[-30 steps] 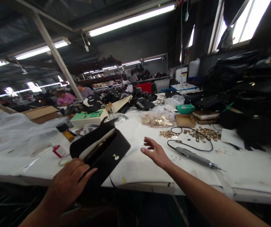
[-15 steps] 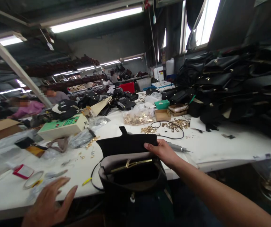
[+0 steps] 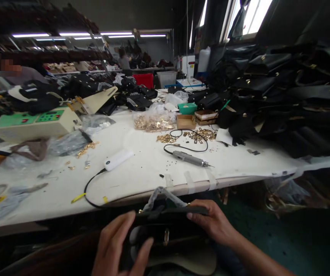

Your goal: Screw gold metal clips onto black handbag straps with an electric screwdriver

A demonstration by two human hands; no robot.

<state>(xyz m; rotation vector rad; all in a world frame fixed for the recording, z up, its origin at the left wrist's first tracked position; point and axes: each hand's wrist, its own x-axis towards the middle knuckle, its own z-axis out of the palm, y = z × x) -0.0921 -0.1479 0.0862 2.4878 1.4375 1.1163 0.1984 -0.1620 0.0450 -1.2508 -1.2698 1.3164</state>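
A black handbag [image 3: 179, 230] is in front of me below the table edge, with a gold clasp [image 3: 166, 237] on it and a plastic-wrapped handle [image 3: 167, 193] at its far side. My right hand [image 3: 215, 222] pinches its top right edge, thumb on the near side. Round the left side of the bag is my left hand [image 3: 111, 243], its fingers over the edge and the thumb in front. Beyond, on the white table [image 3: 130, 184], lie a grey electric screwdriver [image 3: 190, 158] and a white power pack [image 3: 119, 159] with a black cable.
Loose gold hardware [image 3: 201, 135] and bagged fittings [image 3: 155, 122] lie mid-table near a brown box [image 3: 186, 122] and a green box [image 3: 187, 108]. Black bags [image 3: 268, 96] are piled high at right. A control box [image 3: 35, 124] stands at left. Two people sit or stand farther back.
My left hand has come from the table's left side onto the bag. The bag's raised flap has come down, and its plastic-wrapped handle now shows. My view has turned and dropped.
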